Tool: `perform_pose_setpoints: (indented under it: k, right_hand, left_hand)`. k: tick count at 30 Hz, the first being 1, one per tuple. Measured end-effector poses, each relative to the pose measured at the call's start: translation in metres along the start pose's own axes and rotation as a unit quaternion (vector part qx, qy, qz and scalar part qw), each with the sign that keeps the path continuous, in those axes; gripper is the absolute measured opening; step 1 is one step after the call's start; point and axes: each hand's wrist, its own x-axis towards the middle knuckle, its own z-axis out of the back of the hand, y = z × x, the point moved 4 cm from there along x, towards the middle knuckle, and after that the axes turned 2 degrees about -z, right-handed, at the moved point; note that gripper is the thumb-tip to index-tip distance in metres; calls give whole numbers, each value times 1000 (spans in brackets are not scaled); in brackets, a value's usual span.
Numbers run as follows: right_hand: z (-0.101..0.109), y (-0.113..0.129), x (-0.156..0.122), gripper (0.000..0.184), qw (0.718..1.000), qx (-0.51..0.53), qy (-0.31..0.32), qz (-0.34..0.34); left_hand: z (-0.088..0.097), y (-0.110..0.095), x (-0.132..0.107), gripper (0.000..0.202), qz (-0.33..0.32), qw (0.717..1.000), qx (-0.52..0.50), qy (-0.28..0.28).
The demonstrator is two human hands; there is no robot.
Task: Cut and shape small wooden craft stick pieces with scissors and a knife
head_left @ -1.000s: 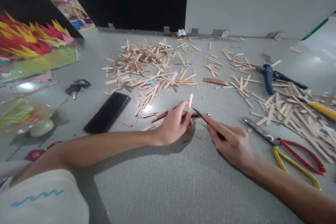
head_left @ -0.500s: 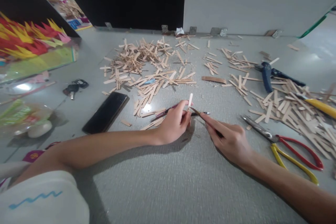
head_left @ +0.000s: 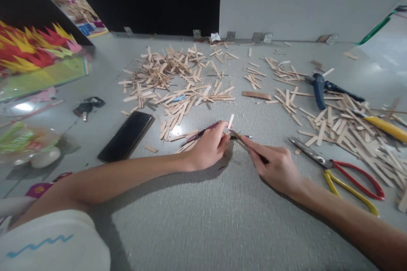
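Note:
Between the thumb and fingers of my left hand is a small pale craft stick, its upper end pointing up and slightly right. My right hand grips a thin blade-like tool; its exact kind is hard to make out. The tool's tip meets or nearly touches the lower part of the stick, by the left fingertips. Beneath and behind the left hand lies a dark, slim pen-like object, partly covered. Loose craft sticks lie just beyond that hand.
Red-and-yellow-handled scissors lie right of my right hand. Farther right are more sticks, a blue-handled tool and a yellow-handled tool. To the left are a phone, keys and folded paper. Upright panels border the back.
The view has shifted slightly. The stick in my left hand leans a little more to the right, and the tool's tip sits a little lower against it. Both grips stay the same.

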Motion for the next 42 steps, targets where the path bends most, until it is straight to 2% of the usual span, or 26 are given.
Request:
perform_pose_setpoints:
  k: [6,14,17,24,28,36,39,42]
  right_hand:
    - [1,-6,-1,35,999,34,8,-32]
    - [0,-1,-3,41,1000,12,-24,-11]
    - [-1,0,-3,41,1000,-5,-16,-10]
    - [0,-1,0,36,996,41,5,-77]
    - [0,1,2,37,995,47,12,-83]
    - [-1,3,3,37,991,69,17,-114]
    - [-1,5,3,36,989,72,10,-125]
    - [0,7,3,36,992,62,1,-109]
  left_hand:
    - [0,-1,1,12,-12,1000,10,1]
    - [-1,-1,2,17,-27,1000,11,-4]
    - [-1,0,2,14,-24,1000,9,2]
    - [0,2,2,9,-13,1000,-2,14]
    - [0,2,2,4,-9,1000,-20,15]
    - [-2,0,1,6,1,993,-114,30]
    - [-5,-1,1,8,-1,985,-170,42]
    - [-8,-2,2,9,-2,966,-253,49]
